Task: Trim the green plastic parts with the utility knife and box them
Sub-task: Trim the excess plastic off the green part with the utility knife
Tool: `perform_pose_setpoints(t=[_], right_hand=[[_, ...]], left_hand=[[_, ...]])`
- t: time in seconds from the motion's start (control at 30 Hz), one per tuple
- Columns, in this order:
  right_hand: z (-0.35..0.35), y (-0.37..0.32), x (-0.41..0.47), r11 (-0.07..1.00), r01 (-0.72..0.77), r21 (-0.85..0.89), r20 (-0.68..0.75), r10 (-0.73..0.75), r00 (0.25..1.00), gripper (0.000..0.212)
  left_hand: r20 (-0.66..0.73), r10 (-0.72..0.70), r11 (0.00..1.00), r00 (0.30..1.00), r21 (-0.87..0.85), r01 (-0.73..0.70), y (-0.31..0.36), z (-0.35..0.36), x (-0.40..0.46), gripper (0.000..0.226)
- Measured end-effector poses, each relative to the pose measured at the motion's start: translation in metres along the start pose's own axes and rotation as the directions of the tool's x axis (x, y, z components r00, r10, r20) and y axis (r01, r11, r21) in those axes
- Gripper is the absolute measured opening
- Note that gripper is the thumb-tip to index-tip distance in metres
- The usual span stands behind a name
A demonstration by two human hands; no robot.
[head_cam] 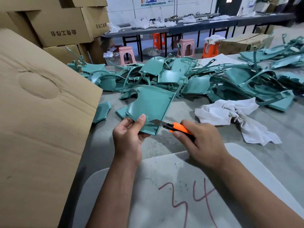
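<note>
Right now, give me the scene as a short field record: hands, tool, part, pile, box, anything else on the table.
left hand: grips the near end of the green part, thumb on top
right hand: holds the utility knife by its orange handle
blade: extended, tip at the part's near right edge, close to the left thumb
pile: untrimmed green parts heaped across the table beyond the hands
cardboard box: at the left, flap tilted over the table edge; contents not visible
white cloth: crumpled, right of the held part
small green piece: lying loose beside the box
</note>
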State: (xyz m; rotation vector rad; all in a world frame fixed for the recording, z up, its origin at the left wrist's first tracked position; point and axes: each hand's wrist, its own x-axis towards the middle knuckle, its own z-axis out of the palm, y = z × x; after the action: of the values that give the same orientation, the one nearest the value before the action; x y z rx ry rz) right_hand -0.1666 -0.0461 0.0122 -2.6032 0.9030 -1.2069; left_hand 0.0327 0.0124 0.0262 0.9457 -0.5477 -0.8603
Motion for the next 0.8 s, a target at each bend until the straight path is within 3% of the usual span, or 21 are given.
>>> perform_pose_setpoints(t=[0.13,0.23,0.3,0.37,0.47,0.57,0.67,0.77,0.8], right_hand=[[-0.003,0.011,0.001,0.989,-0.138,-0.051,-0.096,0.133,0.986,0.041],[-0.012,0.024,0.002,0.904,-0.407,-0.133,-0.240,0.369,0.898,0.043],[-0.013,0.027,0.002,0.868,-0.492,-0.065,-0.278,0.458,0.844,0.042],[-0.011,0.022,0.000,0.935,-0.351,0.048,-0.237,0.352,0.905,0.038],[-0.003,0.006,-0.002,0.991,-0.039,0.130,-0.050,0.045,0.998,0.031],[0.003,-0.002,0.001,0.999,0.032,0.024,0.054,-0.033,0.998,0.040],[-0.002,0.009,0.002,0.988,-0.150,-0.029,-0.110,0.146,0.983,0.041],[-0.014,0.024,0.004,0.864,-0.499,-0.071,-0.222,0.474,0.852,0.044],[-0.015,0.027,0.003,0.844,-0.534,-0.056,-0.256,0.505,0.824,0.044]], left_hand=[[0.078,-0.075,0.992,0.994,-0.099,0.082,0.009,-0.007,0.001,0.032],[0.121,-0.076,0.991,0.990,-0.097,0.088,0.014,-0.011,0.001,0.032],[0.112,-0.048,0.993,0.993,-0.099,0.059,0.016,-0.012,0.001,0.032],[0.073,-0.016,0.998,0.997,-0.062,0.021,0.016,-0.012,0.001,0.036],[0.038,-0.004,1.000,0.999,-0.009,0.005,0.012,-0.011,0.001,0.027],[0.060,-0.023,1.000,0.998,-0.015,0.024,0.010,-0.010,-0.001,0.022],[0.104,-0.059,0.998,0.993,-0.017,0.061,0.012,-0.011,-0.001,0.033],[0.133,-0.056,0.998,0.990,-0.032,0.061,0.013,-0.011,-0.002,0.034],[0.130,-0.043,0.999,0.991,-0.025,0.047,0.012,-0.011,-0.002,0.032]])
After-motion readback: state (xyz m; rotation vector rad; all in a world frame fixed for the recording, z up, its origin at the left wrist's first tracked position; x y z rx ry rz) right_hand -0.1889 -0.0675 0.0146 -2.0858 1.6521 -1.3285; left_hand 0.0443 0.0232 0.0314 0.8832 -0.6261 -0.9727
